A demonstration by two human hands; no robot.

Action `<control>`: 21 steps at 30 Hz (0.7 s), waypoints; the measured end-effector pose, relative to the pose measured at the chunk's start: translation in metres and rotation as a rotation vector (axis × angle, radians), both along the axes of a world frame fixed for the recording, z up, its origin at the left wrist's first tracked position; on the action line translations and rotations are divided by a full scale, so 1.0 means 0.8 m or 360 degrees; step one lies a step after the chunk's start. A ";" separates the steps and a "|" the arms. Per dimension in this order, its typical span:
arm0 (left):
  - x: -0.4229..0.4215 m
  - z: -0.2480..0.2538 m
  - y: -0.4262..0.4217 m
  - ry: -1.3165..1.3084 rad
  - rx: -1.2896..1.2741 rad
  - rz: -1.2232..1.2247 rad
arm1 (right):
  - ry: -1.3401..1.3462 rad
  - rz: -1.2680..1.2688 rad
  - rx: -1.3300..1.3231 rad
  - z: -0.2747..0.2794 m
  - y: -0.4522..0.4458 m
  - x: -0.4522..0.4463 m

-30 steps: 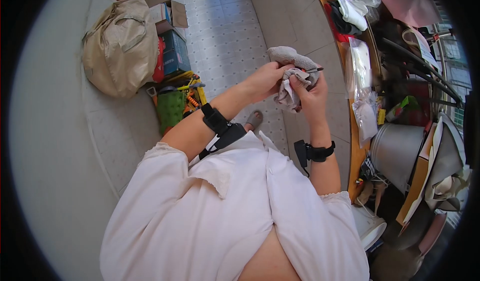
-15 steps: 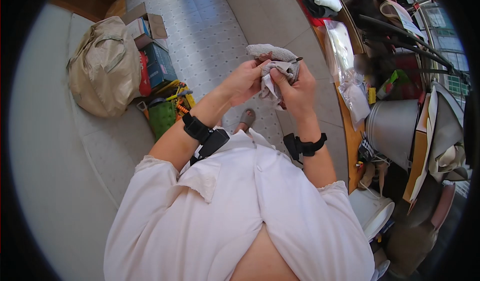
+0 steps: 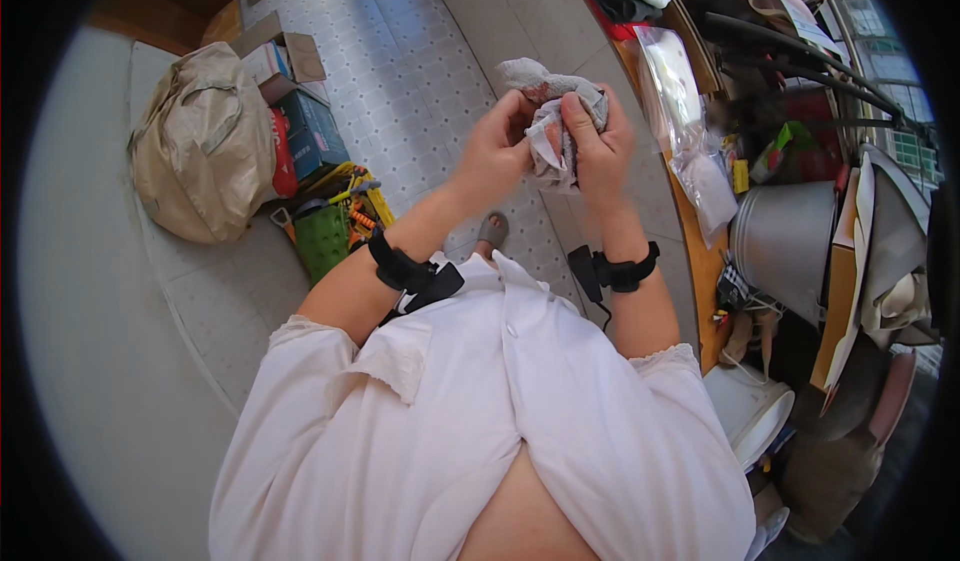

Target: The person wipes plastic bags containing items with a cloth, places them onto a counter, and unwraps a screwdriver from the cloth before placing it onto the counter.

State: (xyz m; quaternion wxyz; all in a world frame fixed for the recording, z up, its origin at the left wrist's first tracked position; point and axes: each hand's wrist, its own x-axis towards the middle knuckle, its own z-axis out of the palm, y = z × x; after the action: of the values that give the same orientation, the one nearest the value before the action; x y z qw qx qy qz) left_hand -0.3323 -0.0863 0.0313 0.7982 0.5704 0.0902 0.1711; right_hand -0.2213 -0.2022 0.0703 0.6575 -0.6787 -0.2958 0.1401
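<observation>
A crumpled grey cloth point(image 3: 552, 141) with a few reddish patches is held up in front of me, over the floor. My left hand point(image 3: 495, 151) pinches its left side, with the fingertips partly tucked behind the fabric. On the right side, my right hand point(image 3: 602, 149) grips the cloth with the thumb pressed on its front. The cloth's upper end sticks out to the upper left, past my fingers. Any object wrapped inside the folds is hidden.
At left, a beige bag point(image 3: 200, 146) stands beside a blue box point(image 3: 312, 133) and a green container point(image 3: 322, 241) with tools. Along the right, a wooden shelf edge point(image 3: 700, 261) carries plastic packages point(image 3: 705, 176); a grey bucket point(image 3: 785, 236) stands beyond.
The view has shifted, moving the surroundings leftward. Both hands have turned the cloth, and more of its reddish patches shows. The dark thin tip seen earlier at its upper right no longer shows.
</observation>
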 end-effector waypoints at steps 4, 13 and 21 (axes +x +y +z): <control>-0.016 -0.002 0.019 0.0160 -0.0818 -0.0473 | -0.0250 0.0258 -0.0273 0.027 -0.026 0.020; -0.015 -0.011 0.037 0.0272 -0.1364 -0.0680 | 0.0196 0.0103 0.0007 -0.016 -0.013 -0.017; -0.006 0.008 0.011 0.0230 0.0775 -0.0011 | 0.0294 -0.0153 -0.0221 0.003 -0.007 -0.006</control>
State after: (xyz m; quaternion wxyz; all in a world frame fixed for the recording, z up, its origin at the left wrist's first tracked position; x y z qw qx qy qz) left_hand -0.3372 -0.0778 0.0375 0.6293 0.7571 0.1012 0.1437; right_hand -0.2260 -0.2079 0.0727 0.6394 -0.7201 -0.1906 0.1904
